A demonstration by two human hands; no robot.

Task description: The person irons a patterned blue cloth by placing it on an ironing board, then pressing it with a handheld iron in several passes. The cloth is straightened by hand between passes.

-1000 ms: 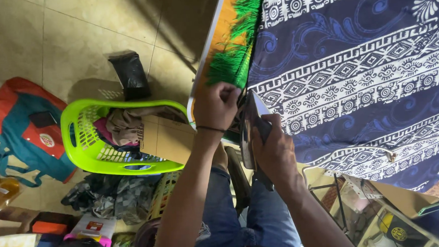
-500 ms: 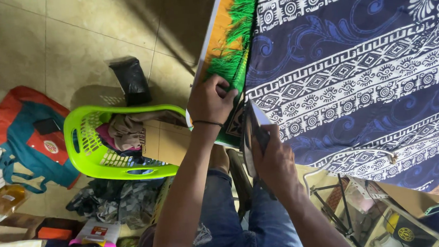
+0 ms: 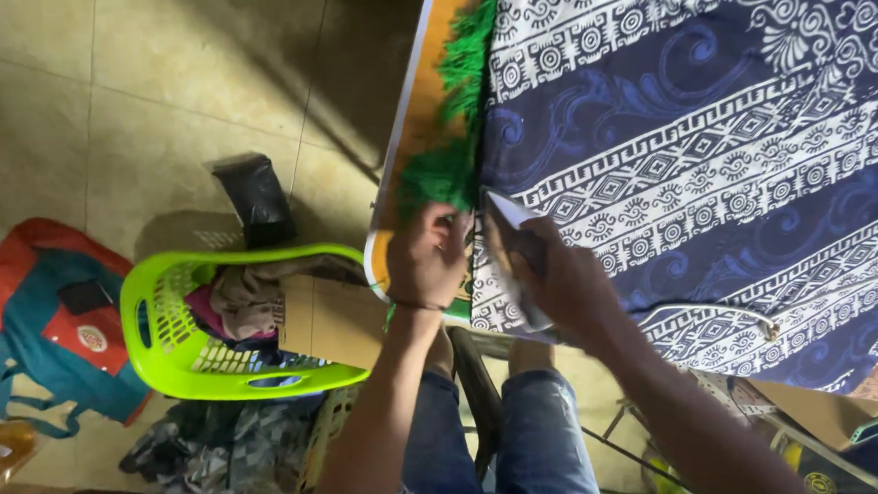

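Head view. The left hand is curled closed, its fingers pinching the edge of the green fringed cloth where that cloth meets the corner of the desk. The right hand is wrapped about a small dark object with a white sheet or card standing up from it; what the object is cannot be told. Both hands sit close together at the near edge of the desk, the left just beside the right. A navy and white patterned cloth covers most of the desk, and the green fringed cloth lies along its left border, over an orange strip. Below the hands, the person's knees in blue jeans show. On the tiled floor to the left stands a lime green plastic laundry basket holding clothes and a brown cardboard piece. A black bag stands just behind the basket, and a red and teal bag lies further left.
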